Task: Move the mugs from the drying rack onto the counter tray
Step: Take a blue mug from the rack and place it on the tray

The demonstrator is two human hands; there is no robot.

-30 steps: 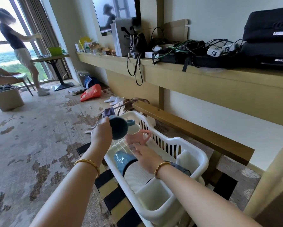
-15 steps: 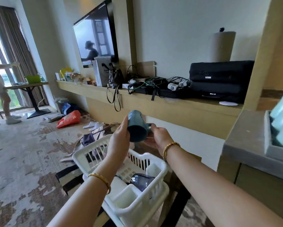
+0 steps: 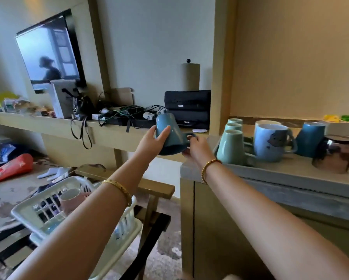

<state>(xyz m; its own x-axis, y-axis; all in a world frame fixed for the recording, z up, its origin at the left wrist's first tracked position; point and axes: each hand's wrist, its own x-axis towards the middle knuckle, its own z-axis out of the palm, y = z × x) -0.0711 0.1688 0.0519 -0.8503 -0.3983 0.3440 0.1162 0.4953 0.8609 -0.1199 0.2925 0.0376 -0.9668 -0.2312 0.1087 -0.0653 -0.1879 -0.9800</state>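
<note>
Teal mug is now up at counter height, inverted, mouth down and tilted, just left of the counter edge. Half a second ago it was above the drying rack; a second ago I was only lifting it out. My view has swung right, so the tray and the mugs on it are in sight.

Grip: left hand curls round the mug body, fingers on its side. Right hand pinches the handle region and rim; exact finger placement is partly hidden.

Tray's left end holds three pale green mugs, close together. Judgement: transfer is nearly done, placement remains. A pink mug is still in the rack, so the task is unfinished.
</note>
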